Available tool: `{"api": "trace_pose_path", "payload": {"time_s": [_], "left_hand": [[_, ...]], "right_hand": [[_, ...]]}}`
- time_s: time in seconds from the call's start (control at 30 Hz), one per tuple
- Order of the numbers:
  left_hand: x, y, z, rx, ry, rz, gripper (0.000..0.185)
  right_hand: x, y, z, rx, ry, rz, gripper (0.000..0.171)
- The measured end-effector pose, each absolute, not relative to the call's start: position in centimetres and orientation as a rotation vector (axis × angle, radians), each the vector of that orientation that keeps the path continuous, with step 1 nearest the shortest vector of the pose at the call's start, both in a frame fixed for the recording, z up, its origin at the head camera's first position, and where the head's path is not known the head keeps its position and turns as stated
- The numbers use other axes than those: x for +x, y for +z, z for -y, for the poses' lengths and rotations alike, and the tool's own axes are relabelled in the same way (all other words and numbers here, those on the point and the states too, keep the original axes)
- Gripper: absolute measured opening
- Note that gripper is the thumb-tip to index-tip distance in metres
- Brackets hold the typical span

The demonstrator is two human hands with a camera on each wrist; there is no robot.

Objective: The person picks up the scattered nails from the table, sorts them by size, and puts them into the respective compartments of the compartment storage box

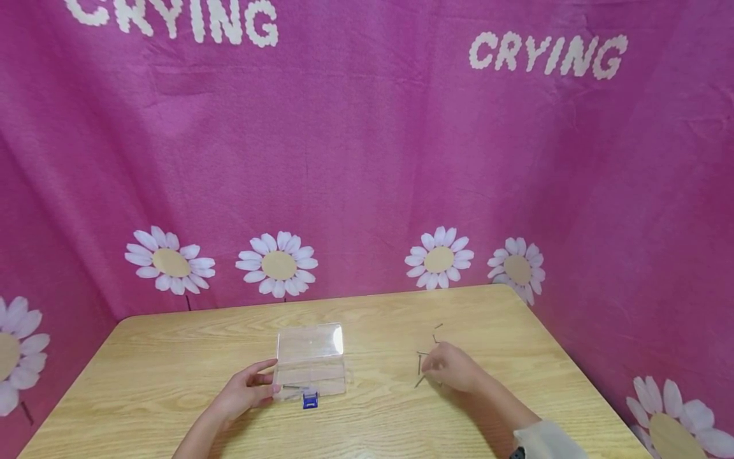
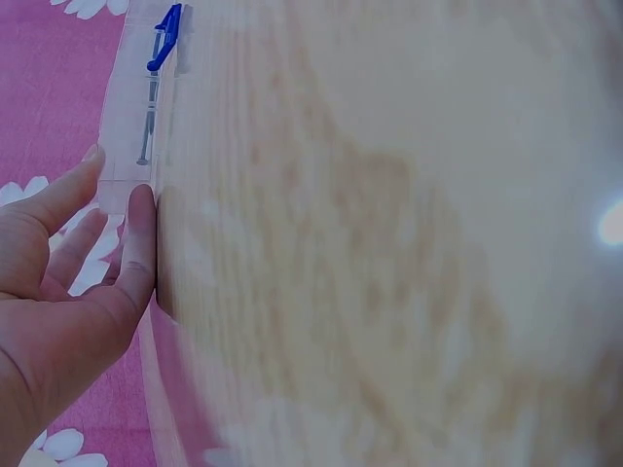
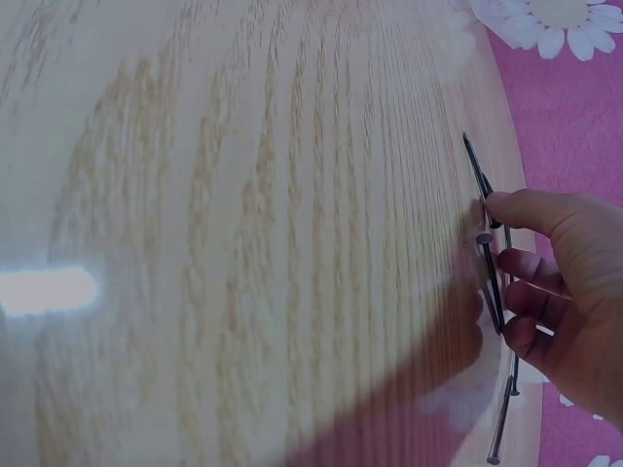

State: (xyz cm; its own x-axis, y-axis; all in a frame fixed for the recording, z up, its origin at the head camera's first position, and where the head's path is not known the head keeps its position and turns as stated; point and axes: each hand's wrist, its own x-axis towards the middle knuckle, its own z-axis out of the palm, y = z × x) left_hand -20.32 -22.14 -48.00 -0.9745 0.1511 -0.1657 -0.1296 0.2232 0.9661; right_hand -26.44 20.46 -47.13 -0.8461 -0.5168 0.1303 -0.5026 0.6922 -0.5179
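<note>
A clear plastic box (image 1: 310, 373) with a blue latch (image 1: 310, 400) stands on the table, its transparent lid (image 1: 309, 341) raised. A few nails (image 2: 146, 138) lie inside it. My left hand (image 1: 243, 392) touches the box's left side, thumb by the front corner, fingers extended loosely. On the right, my right hand (image 1: 455, 368) reaches down among several loose dark nails (image 3: 493, 282). Its thumb touches one nail (image 3: 475, 156) near its end, and the other fingers are bent, apart from the thumb. Whether any nail is lifted is hard to see.
The wooden table (image 1: 367, 421) carries the box left of centre and loose nails to the right. Further back lies a single nail (image 1: 438, 326). A pink curtain (image 1: 355, 159) with daisies hangs behind and along both sides.
</note>
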Motion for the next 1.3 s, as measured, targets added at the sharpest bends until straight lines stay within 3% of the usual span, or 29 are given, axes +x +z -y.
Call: {"api": "trace_pose_path", "payload": {"time_s": [1.3], "left_hand": [[-20.51,-48.19,22.23,0.009,1.818,-2.279,0.068]], "right_hand": [[-25.77,-47.15,-19.87,-0.638,-1.053,-2.824,0.008]]}}
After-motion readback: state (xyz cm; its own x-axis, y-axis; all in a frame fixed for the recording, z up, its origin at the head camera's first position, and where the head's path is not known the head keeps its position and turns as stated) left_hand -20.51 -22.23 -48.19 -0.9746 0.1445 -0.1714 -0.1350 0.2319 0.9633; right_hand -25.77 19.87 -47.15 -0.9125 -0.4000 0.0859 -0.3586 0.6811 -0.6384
